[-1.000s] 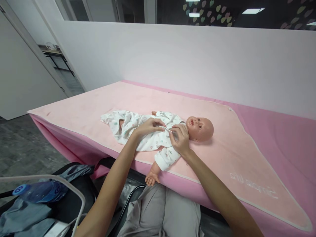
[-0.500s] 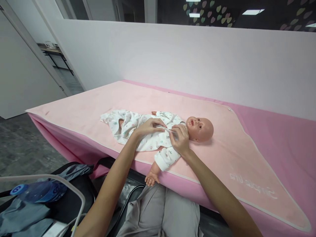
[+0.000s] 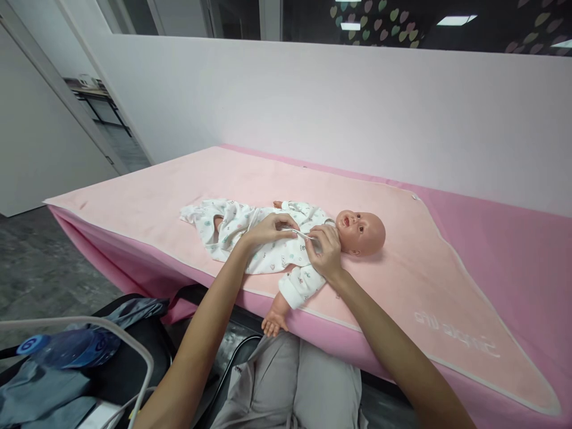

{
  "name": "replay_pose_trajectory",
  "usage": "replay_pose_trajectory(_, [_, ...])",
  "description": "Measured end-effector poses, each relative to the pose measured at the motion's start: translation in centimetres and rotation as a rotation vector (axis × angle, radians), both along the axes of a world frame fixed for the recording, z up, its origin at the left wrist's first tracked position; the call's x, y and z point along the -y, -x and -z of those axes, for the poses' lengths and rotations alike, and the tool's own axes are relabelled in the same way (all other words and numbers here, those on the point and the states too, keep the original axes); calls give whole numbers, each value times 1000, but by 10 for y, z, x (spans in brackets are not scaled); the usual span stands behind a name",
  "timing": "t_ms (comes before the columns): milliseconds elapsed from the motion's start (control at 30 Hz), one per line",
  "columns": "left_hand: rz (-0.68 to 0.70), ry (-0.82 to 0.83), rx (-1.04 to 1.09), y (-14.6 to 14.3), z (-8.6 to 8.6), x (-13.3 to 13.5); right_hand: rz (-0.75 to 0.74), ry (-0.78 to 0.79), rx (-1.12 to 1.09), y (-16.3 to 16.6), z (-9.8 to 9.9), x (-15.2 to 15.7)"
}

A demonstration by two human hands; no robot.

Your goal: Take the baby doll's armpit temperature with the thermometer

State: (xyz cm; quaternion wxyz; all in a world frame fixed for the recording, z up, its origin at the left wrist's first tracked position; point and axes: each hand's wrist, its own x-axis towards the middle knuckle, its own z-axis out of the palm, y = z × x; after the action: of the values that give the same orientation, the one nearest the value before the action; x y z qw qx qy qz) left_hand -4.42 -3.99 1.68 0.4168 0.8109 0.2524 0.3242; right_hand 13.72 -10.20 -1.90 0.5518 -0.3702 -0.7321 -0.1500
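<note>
A baby doll [image 3: 361, 232] lies on its back on a pale pink blanket [image 3: 277, 179], head to the right. It wears a white printed romper [image 3: 241, 232]. One bare doll arm [image 3: 273, 316] hangs over the near edge. My left hand [image 3: 268, 229] pinches the romper's thin white tie on the doll's chest. My right hand [image 3: 324, 253] pinches the other end of that tie, close to the doll's chin. The two hands are a few centimetres apart with the tie stretched between them.
The blanket covers a pink padded table [image 3: 513, 238] against a white wall. At lower left a blue water bottle [image 3: 67, 348] lies on grey cloth beside a white rail [image 3: 134, 345]. My grey trousers [image 3: 295, 387] are below the table edge.
Nothing has visibly changed apart from a slight shift of the camera; both hands keep the same pinch on the tie.
</note>
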Motion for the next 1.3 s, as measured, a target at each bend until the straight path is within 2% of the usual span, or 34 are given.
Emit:
replay_pose_trajectory(600, [-28,62,-16,-2,-5,3,-38,48,31,-1,3,0])
replay_pose_trajectory(800, [-1,67,-4,0,-3,0,-29,12,1,-1,3,0])
replay_pose_trajectory(900, [17,91,76,9,-2,0,-2,-19,-40,-1,2,0])
replay_pose_trajectory(1000, [-90,81,135,25,1,5,21,-39,-70,-1,2,0])
replay_pose_trajectory(1133, [-204,-31,32,42,10,20,37,-25,-60,-2,5,-1])
replay_pose_trajectory(1300, [-300,-160,6,46,20,33,42,-21,-54,-3,7,-3])
